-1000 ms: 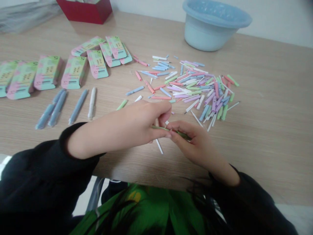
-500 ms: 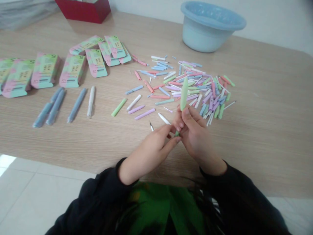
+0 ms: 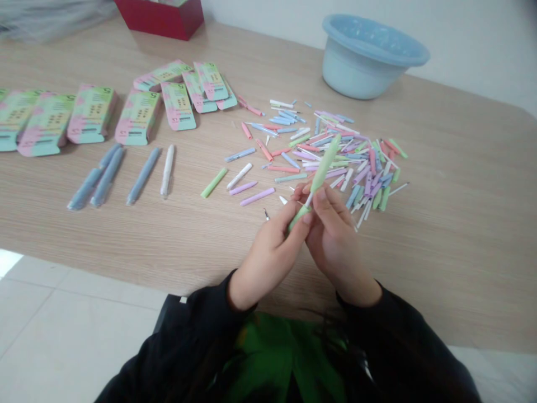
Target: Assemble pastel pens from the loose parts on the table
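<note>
Between my two hands is a light green pen (image 3: pixel 326 162), tilted up and away from me, with a short white section showing between its two green parts. My left hand (image 3: pixel 272 246) is closed on the lower green part. The fingers of my right hand (image 3: pixel 333 232) pinch the longer upper part near its bottom end. Just beyond the hands lies a pile of loose pen parts (image 3: pixel 369 162) in green, purple, blue, red and white. A white pen part and a thin metal-tipped piece (image 3: pixel 266 214) lie partly hidden beside my left hand.
Pink and green cartons (image 3: pixel 138 116) stand and lie on the left. In front of them are blue pens (image 3: pixel 143 176) and a white pen (image 3: pixel 166 170), apparently wrapped. At the back are a blue basin (image 3: pixel 369 61) and a red box (image 3: pixel 168 19). The table's front edge runs beneath my forearms.
The green pen now leans to the right, and its lower part and white middle have come into view between my hands. My left hand has shifted slightly right; the camera view has also moved.
</note>
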The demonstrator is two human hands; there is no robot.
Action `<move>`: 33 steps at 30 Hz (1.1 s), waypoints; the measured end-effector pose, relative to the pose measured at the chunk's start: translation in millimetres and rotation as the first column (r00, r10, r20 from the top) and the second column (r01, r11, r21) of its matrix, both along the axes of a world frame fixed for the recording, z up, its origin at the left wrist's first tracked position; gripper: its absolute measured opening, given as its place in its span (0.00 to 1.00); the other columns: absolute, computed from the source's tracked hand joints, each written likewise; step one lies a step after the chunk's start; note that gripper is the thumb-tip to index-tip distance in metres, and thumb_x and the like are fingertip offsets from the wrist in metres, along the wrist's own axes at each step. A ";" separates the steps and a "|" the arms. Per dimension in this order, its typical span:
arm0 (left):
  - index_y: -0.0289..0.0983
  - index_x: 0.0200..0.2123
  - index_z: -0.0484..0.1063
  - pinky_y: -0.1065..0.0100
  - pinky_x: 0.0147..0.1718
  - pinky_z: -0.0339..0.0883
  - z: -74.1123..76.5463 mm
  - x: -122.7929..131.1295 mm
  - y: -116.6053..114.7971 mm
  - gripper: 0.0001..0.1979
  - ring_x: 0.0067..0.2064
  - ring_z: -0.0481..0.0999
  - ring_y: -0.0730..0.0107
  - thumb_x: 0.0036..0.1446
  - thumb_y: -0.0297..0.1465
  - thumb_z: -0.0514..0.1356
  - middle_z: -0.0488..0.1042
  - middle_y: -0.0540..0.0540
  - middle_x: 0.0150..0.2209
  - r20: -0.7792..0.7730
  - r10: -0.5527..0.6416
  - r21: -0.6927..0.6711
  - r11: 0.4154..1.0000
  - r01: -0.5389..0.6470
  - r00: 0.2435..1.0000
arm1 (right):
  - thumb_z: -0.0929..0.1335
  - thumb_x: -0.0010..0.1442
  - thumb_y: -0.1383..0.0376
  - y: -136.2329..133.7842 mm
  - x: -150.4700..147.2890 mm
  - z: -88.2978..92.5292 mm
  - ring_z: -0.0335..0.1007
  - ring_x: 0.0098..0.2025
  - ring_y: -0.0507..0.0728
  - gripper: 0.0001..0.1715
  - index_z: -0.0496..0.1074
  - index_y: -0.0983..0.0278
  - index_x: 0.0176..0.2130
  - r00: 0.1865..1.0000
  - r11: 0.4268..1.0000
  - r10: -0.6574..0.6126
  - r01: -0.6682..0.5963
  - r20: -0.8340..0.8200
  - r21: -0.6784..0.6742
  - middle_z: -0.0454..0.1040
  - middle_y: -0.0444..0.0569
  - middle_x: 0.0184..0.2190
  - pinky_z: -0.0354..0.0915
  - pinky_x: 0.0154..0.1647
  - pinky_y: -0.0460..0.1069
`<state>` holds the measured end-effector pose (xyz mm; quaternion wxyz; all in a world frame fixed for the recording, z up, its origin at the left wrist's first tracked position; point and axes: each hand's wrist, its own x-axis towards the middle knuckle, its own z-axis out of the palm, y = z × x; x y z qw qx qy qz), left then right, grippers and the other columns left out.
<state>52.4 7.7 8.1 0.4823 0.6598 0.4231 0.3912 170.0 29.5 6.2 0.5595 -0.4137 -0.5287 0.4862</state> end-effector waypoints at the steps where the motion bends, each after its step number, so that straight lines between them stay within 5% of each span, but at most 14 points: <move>1: 0.40 0.47 0.71 0.56 0.47 0.75 0.6 -0.1 0.7 0.18 0.44 0.80 0.57 0.74 0.43 0.47 0.79 0.45 0.38 0.042 0.054 0.000 0.999 -0.054 0.998 | 0.65 0.68 0.51 -0.6 -0.9 -0.4 0.73 0.48 0.59 0.12 0.70 0.55 0.38 0.999 1.000 0.018 -0.018 -0.051 0.001 0.72 0.48 0.36 0.73 0.40 0.52; 8: 0.42 0.49 0.75 0.59 0.44 0.75 4.4 1.3 1.7 0.13 0.46 0.79 0.59 0.71 0.40 0.54 0.79 0.46 0.41 0.165 0.167 -0.052 0.986 -0.160 0.972 | 0.66 0.69 0.52 -4.3 1.7 -9.6 0.74 0.48 0.59 0.11 0.73 0.54 0.41 0.995 0.998 0.057 -0.055 -0.081 0.031 0.75 0.46 0.36 0.72 0.49 0.54; 14: 0.40 0.31 0.70 0.64 0.42 0.71 7.0 0.8 5.0 0.14 0.39 0.75 0.65 0.70 0.38 0.55 0.74 0.49 0.32 0.260 0.147 0.032 0.987 -0.160 0.954 | 0.64 0.73 0.55 -7.3 5.5 -13.4 0.71 0.40 0.55 0.13 0.77 0.55 0.42 1.000 0.987 0.016 -0.017 0.009 0.157 0.74 0.44 0.34 0.68 0.46 0.51; 22: 0.36 0.29 0.71 0.71 0.34 0.64 5.6 -1.5 7.3 0.13 0.32 0.68 0.73 0.68 0.30 0.57 0.70 0.52 0.27 0.246 0.171 0.126 0.970 -0.207 0.954 | 0.65 0.72 0.59 -4.6 11.7 -8.4 0.70 0.38 0.55 0.14 0.80 0.55 0.39 0.996 0.963 -0.017 -0.008 0.089 0.268 0.73 0.44 0.33 0.67 0.44 0.51; 30: 0.35 0.32 0.76 0.70 0.35 0.65 -0.9 -4.3 7.0 0.12 0.33 0.73 0.70 0.68 0.30 0.58 0.76 0.50 0.29 0.113 0.214 0.194 0.953 -0.233 0.970 | 0.66 0.69 0.65 -0.2 20.8 -7.4 0.73 0.44 0.57 0.14 0.82 0.54 0.41 0.995 0.975 0.076 -0.089 0.069 0.202 0.78 0.43 0.37 0.67 0.49 0.51; 33: 0.35 0.35 0.79 0.69 0.37 0.66 -2.4 -4.1 6.4 0.12 0.35 0.75 0.69 0.68 0.31 0.58 0.79 0.48 0.31 0.076 0.236 0.200 0.948 -0.246 0.969 | 0.65 0.70 0.60 1.3 22.1 -6.6 0.74 0.43 0.58 0.14 0.81 0.55 0.40 0.994 0.981 0.102 -0.108 0.048 0.161 0.78 0.44 0.36 0.68 0.50 0.53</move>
